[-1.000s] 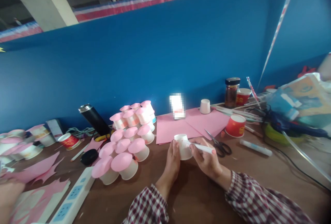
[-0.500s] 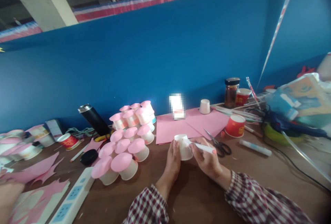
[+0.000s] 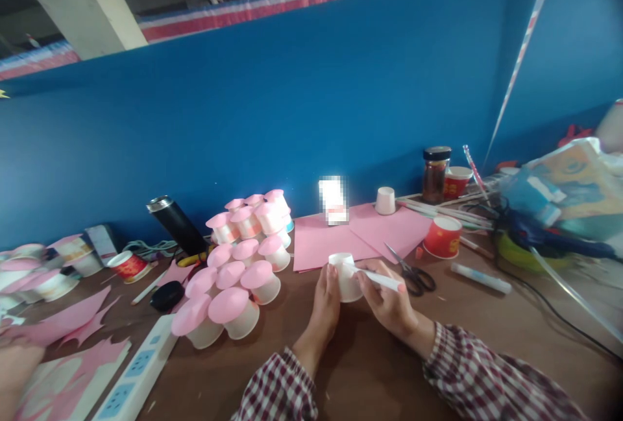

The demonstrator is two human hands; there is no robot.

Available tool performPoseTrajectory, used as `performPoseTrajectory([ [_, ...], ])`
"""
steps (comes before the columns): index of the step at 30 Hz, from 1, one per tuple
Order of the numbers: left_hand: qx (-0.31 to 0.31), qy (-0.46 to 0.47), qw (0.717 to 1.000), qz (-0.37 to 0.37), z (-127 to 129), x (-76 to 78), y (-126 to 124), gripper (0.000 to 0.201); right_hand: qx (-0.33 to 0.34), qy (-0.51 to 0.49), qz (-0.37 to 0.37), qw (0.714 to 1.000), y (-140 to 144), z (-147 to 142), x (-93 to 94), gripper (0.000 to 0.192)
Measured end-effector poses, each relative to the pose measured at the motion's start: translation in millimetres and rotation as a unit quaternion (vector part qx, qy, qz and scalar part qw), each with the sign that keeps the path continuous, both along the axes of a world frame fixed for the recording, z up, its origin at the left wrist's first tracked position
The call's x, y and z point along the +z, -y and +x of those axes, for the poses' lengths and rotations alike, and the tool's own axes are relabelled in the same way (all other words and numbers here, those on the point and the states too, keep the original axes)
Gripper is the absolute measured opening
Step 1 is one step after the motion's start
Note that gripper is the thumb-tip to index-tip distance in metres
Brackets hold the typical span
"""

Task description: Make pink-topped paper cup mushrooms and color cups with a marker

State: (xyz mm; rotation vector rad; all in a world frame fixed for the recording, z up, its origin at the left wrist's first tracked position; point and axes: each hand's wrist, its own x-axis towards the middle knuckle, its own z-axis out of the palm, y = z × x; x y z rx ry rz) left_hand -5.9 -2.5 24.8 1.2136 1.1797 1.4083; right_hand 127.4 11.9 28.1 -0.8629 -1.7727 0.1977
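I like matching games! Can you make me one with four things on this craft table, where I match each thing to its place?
Things:
1. small white cup
2. scissors
3. black flask
4. dark jar

Places:
A. leaning at the blue wall, behind the pink-topped cups
B. lying on the table by the edge of the pink paper
C. between the left hand and the right hand
D. standing at the back, next to a red cup

Pairs: 1-C, 2-B, 3-A, 4-D
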Motion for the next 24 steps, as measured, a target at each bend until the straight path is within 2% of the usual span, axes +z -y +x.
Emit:
performPoseTrajectory([
  [6,0.012,0.004,1.000,-0.017,-1.8,-7.8,-3.2,0.047,0.002,0.006,0.009,1.000,1.1,-0.4,1.3,0.012],
  [11,0.018,0.030,0.999,-0.040,-1.2,-8.1,-4.0,0.056,-0.009,-0.005,0.002,1.000,0.7,0.7,1.6,0.011],
  [20,0.016,0.029,0.999,-0.033,-0.9,-7.1,-4.1,0.057,-0.008,-0.013,-0.010,1.000,-0.8,1.6,-1.9,0.012],
  [24,-0.005,0.030,0.999,-0.014,-0.6,-11.2,-4.7,0.057,0.008,-0.030,-0.025,0.999,1.0,2.3,-1.2,0.009],
])
